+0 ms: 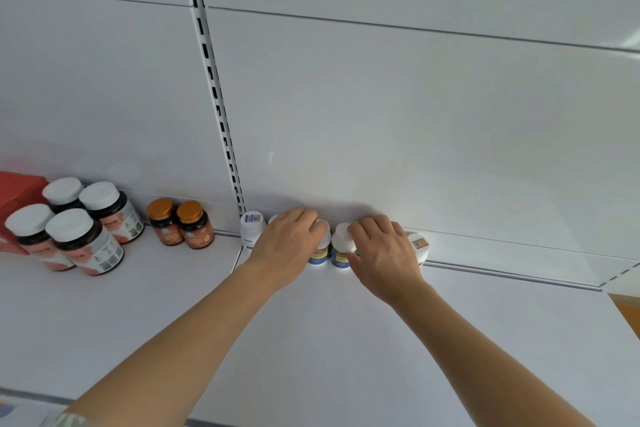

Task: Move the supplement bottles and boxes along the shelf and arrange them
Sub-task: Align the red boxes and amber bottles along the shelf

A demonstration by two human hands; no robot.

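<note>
While left hand (289, 243) hides one bottle (320, 250), right hand (382, 251) half-covers another (341, 248).

shop: slotted shelving upright (211, 80), stocked supplement bottles (83, 243)

Red box (15, 198) cut by left edge, bottle (419, 246) half hidden behind right hand (384, 253)

A white shelf (346, 340) carries a red box (17, 191) and four white-capped dark bottles (83, 243) at left, two amber-capped bottles (180, 225) beside them, and small white bottles (252, 229) along the back wall.
</note>
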